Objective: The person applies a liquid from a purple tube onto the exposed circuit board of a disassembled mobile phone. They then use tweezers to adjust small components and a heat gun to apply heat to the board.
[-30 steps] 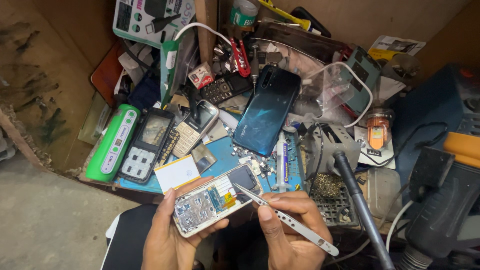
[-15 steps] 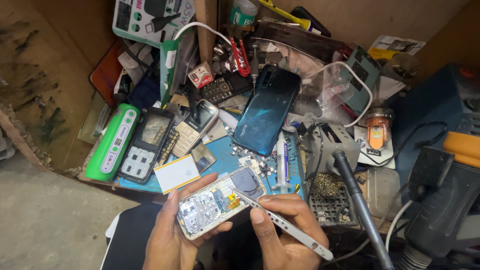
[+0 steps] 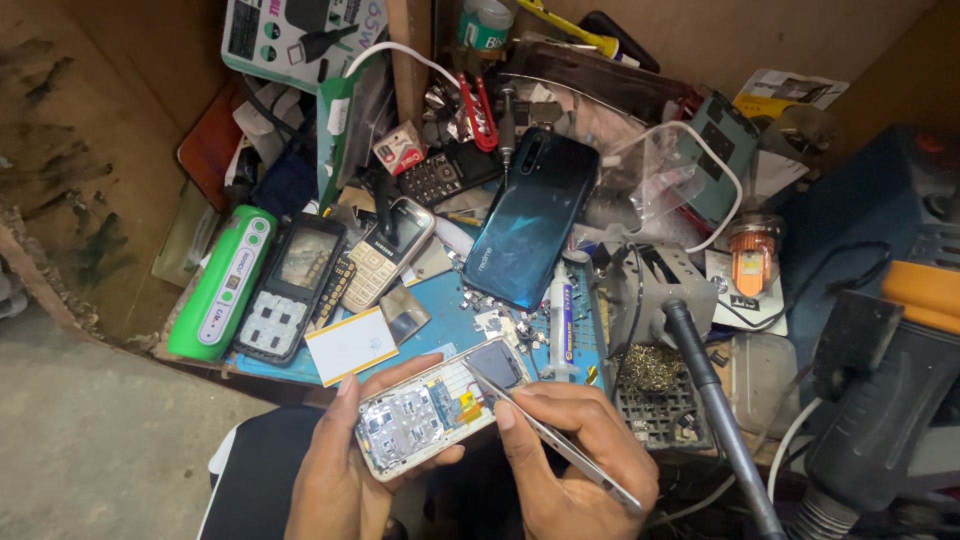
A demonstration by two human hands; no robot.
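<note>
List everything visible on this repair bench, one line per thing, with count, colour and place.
opened keypad phone: one, white frame with bare circuit board, held at bottom centre
tweezers: one, silver, tip at the opened phone's upper end
smartphone: one, dark teal, face down at bench centre
keypad phones: about three, black or silver, left of the smartphone
green device: one, green and white, far left
white card: one, on the blue mat
syringe: one, clear, right of the mat
soldering iron: one, black, lower right
left hand: holds the opened phone
right hand: holds the tweezers
</note>
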